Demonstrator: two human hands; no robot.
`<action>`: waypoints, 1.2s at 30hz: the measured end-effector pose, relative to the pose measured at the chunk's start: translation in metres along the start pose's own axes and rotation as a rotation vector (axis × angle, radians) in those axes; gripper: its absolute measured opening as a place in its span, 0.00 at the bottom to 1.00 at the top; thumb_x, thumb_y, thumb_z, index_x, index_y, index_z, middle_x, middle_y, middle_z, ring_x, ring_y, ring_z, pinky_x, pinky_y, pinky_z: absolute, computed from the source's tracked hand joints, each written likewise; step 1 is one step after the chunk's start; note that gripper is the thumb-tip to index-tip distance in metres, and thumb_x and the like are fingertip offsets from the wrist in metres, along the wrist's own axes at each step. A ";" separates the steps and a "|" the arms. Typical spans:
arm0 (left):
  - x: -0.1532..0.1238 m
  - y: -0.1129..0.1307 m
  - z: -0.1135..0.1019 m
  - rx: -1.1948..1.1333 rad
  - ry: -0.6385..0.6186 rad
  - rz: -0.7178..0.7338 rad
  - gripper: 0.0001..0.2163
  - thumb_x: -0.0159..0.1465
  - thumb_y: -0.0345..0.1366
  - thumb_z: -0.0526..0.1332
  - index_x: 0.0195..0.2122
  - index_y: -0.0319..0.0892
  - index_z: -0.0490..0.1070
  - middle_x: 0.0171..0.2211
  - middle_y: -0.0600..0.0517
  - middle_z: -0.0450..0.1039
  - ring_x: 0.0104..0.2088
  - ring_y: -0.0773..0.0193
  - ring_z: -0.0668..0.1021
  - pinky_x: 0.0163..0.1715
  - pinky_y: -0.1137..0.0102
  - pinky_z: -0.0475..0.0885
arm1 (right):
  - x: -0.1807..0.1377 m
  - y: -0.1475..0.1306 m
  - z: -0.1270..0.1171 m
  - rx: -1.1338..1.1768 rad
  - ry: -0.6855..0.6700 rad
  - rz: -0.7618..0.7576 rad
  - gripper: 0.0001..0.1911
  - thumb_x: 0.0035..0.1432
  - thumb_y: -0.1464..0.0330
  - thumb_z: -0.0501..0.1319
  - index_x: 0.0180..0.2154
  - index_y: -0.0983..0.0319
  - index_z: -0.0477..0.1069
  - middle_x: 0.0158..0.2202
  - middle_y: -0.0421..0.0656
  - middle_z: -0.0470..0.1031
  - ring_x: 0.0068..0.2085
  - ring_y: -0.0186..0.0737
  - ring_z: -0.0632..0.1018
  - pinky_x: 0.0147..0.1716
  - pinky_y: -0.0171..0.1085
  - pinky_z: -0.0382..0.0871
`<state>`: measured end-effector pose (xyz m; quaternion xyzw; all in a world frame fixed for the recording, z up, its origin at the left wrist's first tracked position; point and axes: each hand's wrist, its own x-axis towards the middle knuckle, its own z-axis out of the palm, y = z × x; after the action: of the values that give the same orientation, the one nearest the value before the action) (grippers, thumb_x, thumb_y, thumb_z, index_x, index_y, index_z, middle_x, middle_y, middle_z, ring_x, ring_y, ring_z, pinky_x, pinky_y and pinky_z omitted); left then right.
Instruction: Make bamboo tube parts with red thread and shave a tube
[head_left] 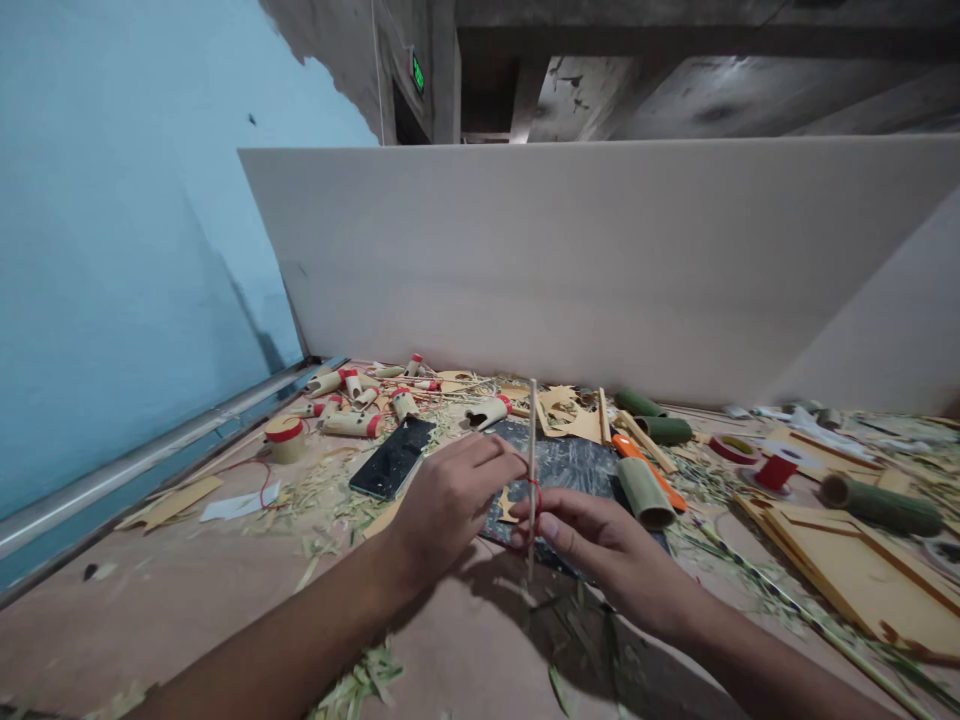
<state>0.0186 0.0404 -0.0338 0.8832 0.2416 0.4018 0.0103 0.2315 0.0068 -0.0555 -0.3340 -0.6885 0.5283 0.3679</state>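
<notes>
A thin wooden stick [532, 430] stands nearly upright between my two hands, above a dark board [592, 460]. Red string [537, 492] loops round its middle. My left hand [454, 495] is closed, its fingertips pinching at the string beside the stick. From the other side, my right hand [600, 540] has its fingers and thumb closed about the stick just below the loop. The exact grip of the fingertips is partly hidden. An orange utility knife [651, 472] and a short bamboo tube [645, 492] lie just beyond my right hand.
A black phone [394, 458] lies left of the board. Behind it are several bamboo pieces with red ends [351, 425]. A red spool [777, 470], green bamboo [881, 503] and thin wooden panels [862, 565] lie at right. Shavings litter the table; a white panel [600, 270] rises behind.
</notes>
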 end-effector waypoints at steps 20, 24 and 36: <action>-0.006 -0.034 -0.059 -0.016 -0.506 -0.472 0.20 0.59 0.39 0.73 0.53 0.47 0.78 0.51 0.46 0.81 0.48 0.51 0.83 0.44 0.64 0.77 | 0.016 -0.048 -0.030 -0.358 0.528 -0.288 0.14 0.69 0.54 0.63 0.44 0.58 0.73 0.34 0.41 0.75 0.31 0.39 0.74 0.30 0.36 0.67; -0.018 -0.042 -0.048 -0.019 -0.607 -0.516 0.27 0.37 0.32 0.81 0.42 0.44 0.80 0.46 0.46 0.79 0.49 0.43 0.79 0.46 0.59 0.76 | 0.030 -0.074 -0.026 -0.423 0.478 -0.276 0.13 0.69 0.56 0.62 0.43 0.59 0.73 0.34 0.43 0.76 0.34 0.40 0.75 0.31 0.37 0.67; 0.005 -0.052 -0.062 -0.639 -0.601 -0.512 0.19 0.69 0.33 0.64 0.61 0.47 0.71 0.59 0.44 0.79 0.56 0.57 0.81 0.51 0.62 0.77 | 0.059 -0.121 -0.050 -0.206 0.648 -0.464 0.10 0.63 0.59 0.68 0.39 0.57 0.74 0.33 0.42 0.75 0.27 0.35 0.67 0.25 0.38 0.61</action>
<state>-0.0448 0.0774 0.0011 0.8250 0.3016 0.1685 0.4473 0.2360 0.0541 0.0801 -0.3543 -0.6431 0.2271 0.6398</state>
